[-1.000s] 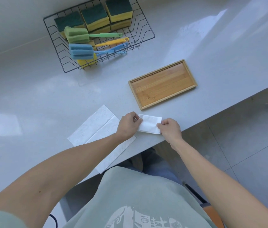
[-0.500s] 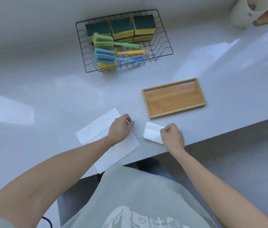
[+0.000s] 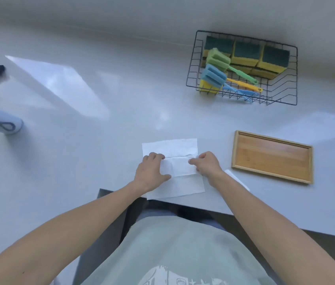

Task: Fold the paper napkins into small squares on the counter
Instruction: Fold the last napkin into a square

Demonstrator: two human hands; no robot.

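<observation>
Both forearms reach in from the near edge, bare, hands palm-down on a white paper napkin (image 3: 172, 159) lying flat at the counter's (image 3: 101, 161) near edge. Left hand (image 3: 151, 171) presses with fingers curled and thumb spread; right hand (image 3: 206, 163) pinches a fold line with fingertips. Napkin's thin, soft-looking, creased into rectangles. A smaller folded white piece (image 3: 237, 179) peeks out just beside the right wrist. To the right sits a shallow rectangular bamboo tray (image 3: 271, 157); farther back a black wire basket (image 3: 242, 67) holds sponges.
</observation>
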